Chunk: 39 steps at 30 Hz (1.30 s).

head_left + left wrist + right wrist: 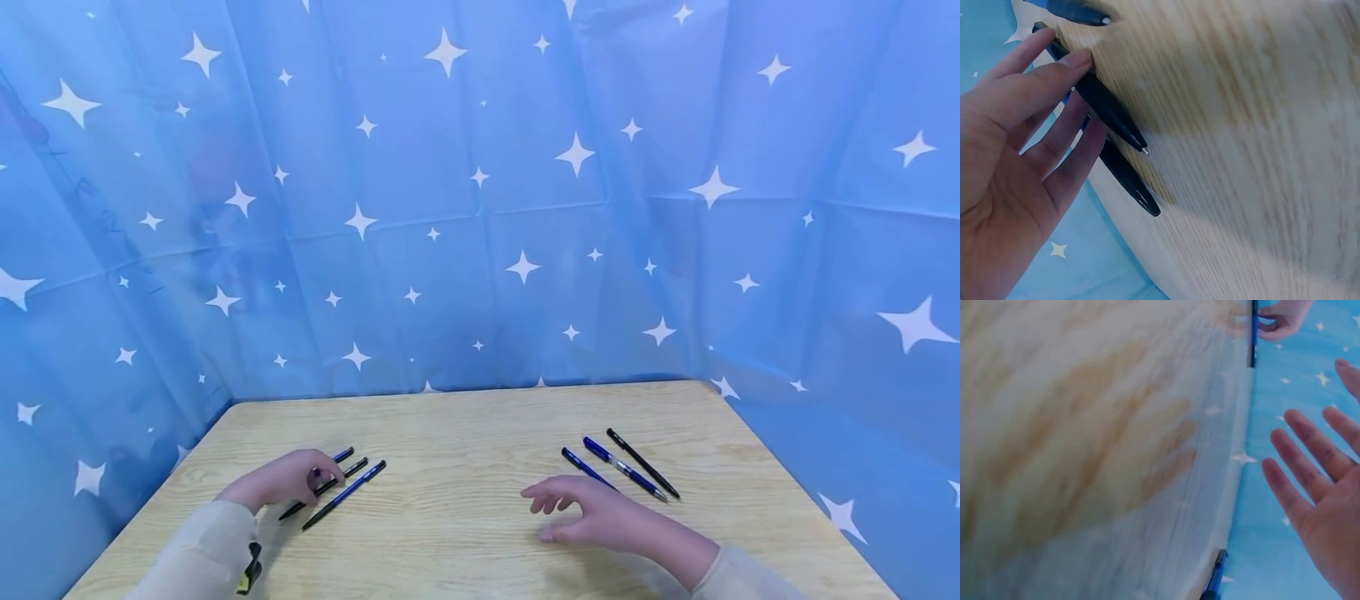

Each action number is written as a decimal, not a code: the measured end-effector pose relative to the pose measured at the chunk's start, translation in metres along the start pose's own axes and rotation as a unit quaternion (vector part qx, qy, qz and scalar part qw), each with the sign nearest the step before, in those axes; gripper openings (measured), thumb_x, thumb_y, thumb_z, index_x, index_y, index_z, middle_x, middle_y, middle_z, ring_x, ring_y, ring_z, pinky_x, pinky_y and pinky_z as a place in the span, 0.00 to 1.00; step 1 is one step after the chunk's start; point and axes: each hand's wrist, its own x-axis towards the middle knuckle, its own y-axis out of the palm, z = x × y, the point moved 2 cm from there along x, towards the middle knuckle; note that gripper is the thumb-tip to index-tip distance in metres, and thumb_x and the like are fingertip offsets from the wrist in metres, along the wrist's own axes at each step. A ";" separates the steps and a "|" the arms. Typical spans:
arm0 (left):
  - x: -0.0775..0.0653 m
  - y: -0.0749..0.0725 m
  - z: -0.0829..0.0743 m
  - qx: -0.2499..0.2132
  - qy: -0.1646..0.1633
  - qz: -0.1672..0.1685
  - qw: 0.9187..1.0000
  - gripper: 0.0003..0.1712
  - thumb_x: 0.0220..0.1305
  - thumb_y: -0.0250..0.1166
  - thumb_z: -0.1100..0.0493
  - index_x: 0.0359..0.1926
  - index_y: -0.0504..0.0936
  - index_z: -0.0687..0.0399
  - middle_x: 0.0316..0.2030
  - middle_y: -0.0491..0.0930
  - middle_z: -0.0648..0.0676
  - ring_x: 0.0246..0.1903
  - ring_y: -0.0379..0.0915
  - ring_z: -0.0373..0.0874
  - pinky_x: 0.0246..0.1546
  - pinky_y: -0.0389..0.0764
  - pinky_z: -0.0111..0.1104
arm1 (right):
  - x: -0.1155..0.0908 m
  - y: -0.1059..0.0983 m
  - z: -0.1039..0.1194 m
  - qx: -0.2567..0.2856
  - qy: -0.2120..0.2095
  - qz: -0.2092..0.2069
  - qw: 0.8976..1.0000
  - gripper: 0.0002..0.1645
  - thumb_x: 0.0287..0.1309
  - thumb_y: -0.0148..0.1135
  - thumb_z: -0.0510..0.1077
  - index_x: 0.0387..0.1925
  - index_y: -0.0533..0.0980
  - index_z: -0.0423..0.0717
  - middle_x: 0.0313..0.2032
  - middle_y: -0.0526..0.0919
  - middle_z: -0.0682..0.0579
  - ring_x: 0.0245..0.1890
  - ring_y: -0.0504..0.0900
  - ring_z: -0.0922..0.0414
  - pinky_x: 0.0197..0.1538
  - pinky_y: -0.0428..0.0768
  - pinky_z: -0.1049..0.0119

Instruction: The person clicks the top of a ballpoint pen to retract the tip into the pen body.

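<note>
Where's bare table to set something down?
Table between left pens and right hand; also behind the pens, up to the curtain. Crowded: around the left hand, pinching a black pen, and at the right pens.

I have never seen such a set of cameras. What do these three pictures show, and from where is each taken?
There is no machine here: a person works with two bare hands. The wide picture comes from a camera on the head, looking forward and down; the other two come from cameras on the left and right wrists. The left hand pinches a black pen, with a blue pen on each side of it. Farther right, three more pens lie on the wooden table. The right hand is open and holds nothing. Behind is a blue curtain with white stars.
</note>
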 end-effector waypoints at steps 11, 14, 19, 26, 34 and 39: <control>0.000 0.000 0.004 -0.007 -0.011 0.009 1.000 0.25 0.47 0.69 0.81 0.45 0.84 0.54 0.30 0.71 0.52 0.26 0.64 0.40 0.28 0.70 0.31 | 0.007 -0.001 0.006 -0.011 -0.008 0.007 1.000 0.32 0.61 0.66 0.50 0.64 0.71 0.43 0.50 0.81 0.50 0.50 0.79 0.52 0.53 0.77 0.54; -0.002 -0.002 0.001 0.024 -0.011 0.007 1.000 0.29 0.44 0.64 0.85 0.43 0.85 0.52 0.29 0.72 0.50 0.26 0.63 0.40 0.27 0.68 0.31 | 0.013 -0.003 0.010 -0.017 0.001 0.008 1.000 0.32 0.62 0.66 0.51 0.64 0.71 0.45 0.50 0.81 0.50 0.51 0.79 0.51 0.54 0.76 0.53; -0.003 -0.006 -0.006 0.064 -0.029 0.001 0.998 0.34 0.40 0.60 0.87 0.41 0.85 0.49 0.29 0.72 0.48 0.29 0.65 0.42 0.29 0.68 0.33 | 0.021 -0.007 0.019 -0.022 0.009 0.003 1.000 0.31 0.62 0.65 0.52 0.64 0.71 0.48 0.51 0.80 0.51 0.51 0.78 0.52 0.55 0.75 0.49; 0.000 -0.018 -0.022 0.050 0.002 -0.008 0.999 0.32 0.44 0.57 0.87 0.47 0.84 0.57 0.38 0.76 0.51 0.33 0.68 0.45 0.28 0.73 0.33 | 0.032 -0.012 0.024 -0.022 0.006 -0.015 1.000 0.29 0.62 0.65 0.50 0.64 0.72 0.50 0.49 0.81 0.58 0.50 0.78 0.57 0.55 0.74 0.47; 0.019 -0.019 -0.054 0.047 0.039 -0.015 0.998 0.27 0.53 0.60 0.82 0.50 0.83 0.56 0.45 0.79 0.56 0.40 0.74 0.49 0.34 0.78 0.34 | 0.037 -0.017 0.026 -0.020 0.023 -0.016 0.999 0.29 0.63 0.65 0.50 0.64 0.71 0.52 0.50 0.80 0.60 0.51 0.78 0.56 0.56 0.73 0.45; 0.032 -0.017 -0.070 0.036 0.059 -0.020 0.997 0.25 0.57 0.62 0.79 0.50 0.83 0.50 0.47 0.79 0.55 0.40 0.75 0.46 0.35 0.79 0.33 | 0.039 -0.019 0.027 -0.019 0.021 -0.023 0.999 0.29 0.63 0.65 0.50 0.65 0.71 0.55 0.49 0.80 0.62 0.50 0.78 0.59 0.56 0.73 0.45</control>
